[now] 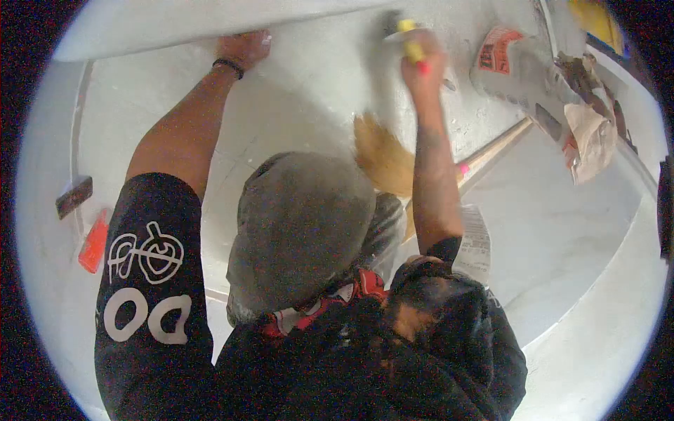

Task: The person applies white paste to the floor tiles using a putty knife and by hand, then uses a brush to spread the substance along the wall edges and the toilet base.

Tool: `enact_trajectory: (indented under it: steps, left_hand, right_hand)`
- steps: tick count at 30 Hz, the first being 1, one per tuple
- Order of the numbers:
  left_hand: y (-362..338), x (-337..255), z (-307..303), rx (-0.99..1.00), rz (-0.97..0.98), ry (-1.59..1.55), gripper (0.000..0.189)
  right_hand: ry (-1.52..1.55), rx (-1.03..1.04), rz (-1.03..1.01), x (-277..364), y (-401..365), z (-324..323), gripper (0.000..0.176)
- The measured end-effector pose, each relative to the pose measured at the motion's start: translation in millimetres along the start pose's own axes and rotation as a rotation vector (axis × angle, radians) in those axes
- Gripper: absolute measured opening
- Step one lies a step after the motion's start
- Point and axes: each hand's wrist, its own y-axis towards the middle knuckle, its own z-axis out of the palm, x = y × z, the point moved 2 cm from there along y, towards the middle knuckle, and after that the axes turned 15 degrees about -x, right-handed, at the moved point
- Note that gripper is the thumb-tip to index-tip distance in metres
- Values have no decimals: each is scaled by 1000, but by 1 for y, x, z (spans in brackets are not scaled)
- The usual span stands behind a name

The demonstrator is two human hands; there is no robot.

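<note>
At the top of the head view, my left hand (243, 48) is at the edge of a large pale panel (175, 24), its fingers closed at that edge. My right hand (424, 62) is wrapped round a yellow handle with a pink-red end (414, 51). The far end of this tool is dark and blurred, against the pale floor (316, 84). A straw broom (382, 154) lies below my right hand, partly hidden by my forearm and knee.
Right of my right hand are a printed sack (500, 59), crumpled brown paper (591, 137) and a wooden strip (498, 145). A printed sheet (474, 242) is by my right elbow. On the left are a dark block (74, 197) and a red-orange object (93, 242).
</note>
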Motion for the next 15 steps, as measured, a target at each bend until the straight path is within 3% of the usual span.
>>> enact_trajectory:
  steps: [3,6,8,9,10,11,12,13,15]
  left_hand:
    - [-2,-2,-7,77,78,95,50]
    - [-5,9,19,125,-2,-142,53]
    - [-2,4,13,157,0,-189,54]
    - [-2,3,12,161,-6,-184,54]
    - [0,1,13,177,-6,-171,54]
    - [0,1,14,192,-6,-160,53]
    - [-2,3,18,192,-6,-162,53]
    - [-4,3,22,105,58,-113,50]
    - [4,1,31,3,136,-63,46]
  right_hand:
    - [663,358,53,71,-51,46,34]
    - [708,463,19,64,-51,80,32]
    - [573,303,175,35,-11,73,25]
    - [245,259,-159,1,9,73,24]
    - [182,247,-48,-6,36,49,27]
    - [425,31,181,-41,44,48,18]
    - [108,-184,-51,-14,61,25,18]
    - [101,-185,-54,1,51,18,18]
    - [43,9,66,32,31,19,28]
